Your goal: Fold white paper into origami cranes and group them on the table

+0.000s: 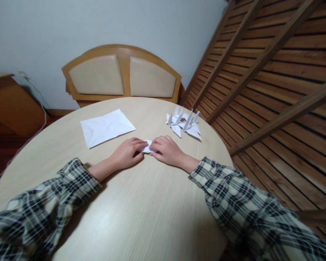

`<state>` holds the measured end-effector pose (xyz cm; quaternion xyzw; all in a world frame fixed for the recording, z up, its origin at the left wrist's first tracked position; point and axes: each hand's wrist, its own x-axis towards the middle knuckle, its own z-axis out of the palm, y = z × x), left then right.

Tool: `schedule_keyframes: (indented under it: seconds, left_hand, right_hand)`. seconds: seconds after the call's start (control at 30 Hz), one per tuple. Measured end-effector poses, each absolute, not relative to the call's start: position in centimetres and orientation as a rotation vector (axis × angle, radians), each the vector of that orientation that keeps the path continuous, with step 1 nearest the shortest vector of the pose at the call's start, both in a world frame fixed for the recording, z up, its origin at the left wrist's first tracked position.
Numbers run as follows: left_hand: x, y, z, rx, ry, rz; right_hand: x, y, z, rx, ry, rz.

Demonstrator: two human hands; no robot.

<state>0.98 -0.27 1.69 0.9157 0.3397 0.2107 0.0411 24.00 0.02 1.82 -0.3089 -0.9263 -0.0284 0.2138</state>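
A small folded piece of white paper [146, 149] lies low over the middle of the table, between my two hands. My left hand [128, 153] grips its left end, thumb on the near side and fingers on the far side. On the right end, my right hand [167, 149] is closed in the same way, thumb nearest me. The fingers cover much of the paper, so its exact folded shape is hidden. Beyond my right hand stand several white paper cranes [190, 125], grouped close together with their points upward.
Flat white paper sheets [105, 127] with crease marks lie at the back left of the round wooden table [141, 214]. A padded wooden headboard [126, 78] stands behind the table. Wooden slats [277, 98] rise along the right, and a wooden cabinet [13, 105] is at far left.
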Motion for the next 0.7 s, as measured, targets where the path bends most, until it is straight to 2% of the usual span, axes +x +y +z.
schedule_keyframes:
  seconds: [0.33,0.53,0.7]
  left_hand:
    - [0.6,-0.3,1.8,2.708,1.234,0.821]
    - [0.8,-0.8,2.3,2.375,1.252,1.093]
    - [1.1,-1.1,2.6,2.088,1.196,1.116]
  right_hand:
    - [24.2,-0.2,2.1,-0.846,-2.318,-0.240]
    - [24.6,-0.8,2.2,-0.719,-2.301,-0.368]
    - [24.5,-0.7,1.9,-0.634,-2.366,-0.419]
